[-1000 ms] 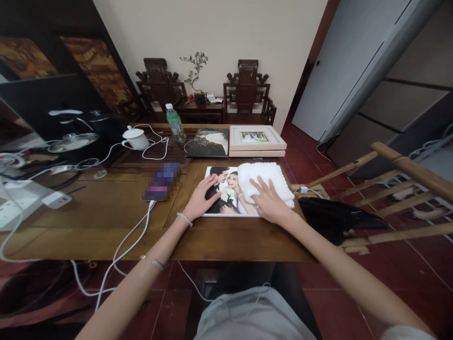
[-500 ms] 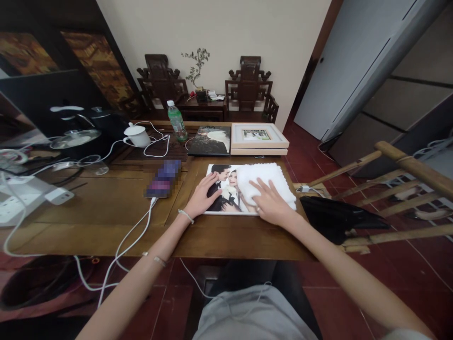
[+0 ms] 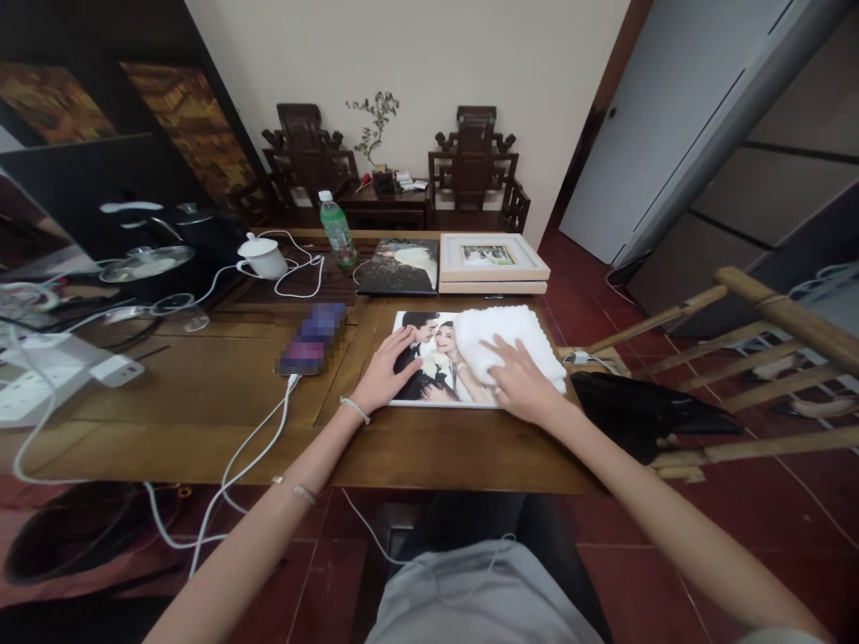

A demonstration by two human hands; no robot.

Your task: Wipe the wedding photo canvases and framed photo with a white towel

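Note:
A photo print [image 3: 429, 358] of a couple, with white edges, lies flat on the wooden table in front of me. My left hand [image 3: 387, 368] rests on its left edge, fingers stretched out. On the print's right part lies a white fluffy cloth [image 3: 537, 344], covering that side. My right hand [image 3: 520, 380] presses on the cloth from above with its fingers spread; the lower fingers are partly hidden. Behind the print are a dark photo panel [image 3: 399, 268] and a stack of light wooden picture frames [image 3: 493, 262].
Left of the print lies a phone [image 3: 312, 340], its screen blurred, with a white cable. Farther left are a power strip [image 3: 46, 376], a lidded white cup [image 3: 261, 257] and a black pot [image 3: 151, 268]. A green-labelled bottle [image 3: 337, 231] stands behind. A bamboo chair [image 3: 758, 313] is at right.
My right hand has slid slightly to the right with the cloth, uncovering more of the print. My left hand has stayed in place on the print.

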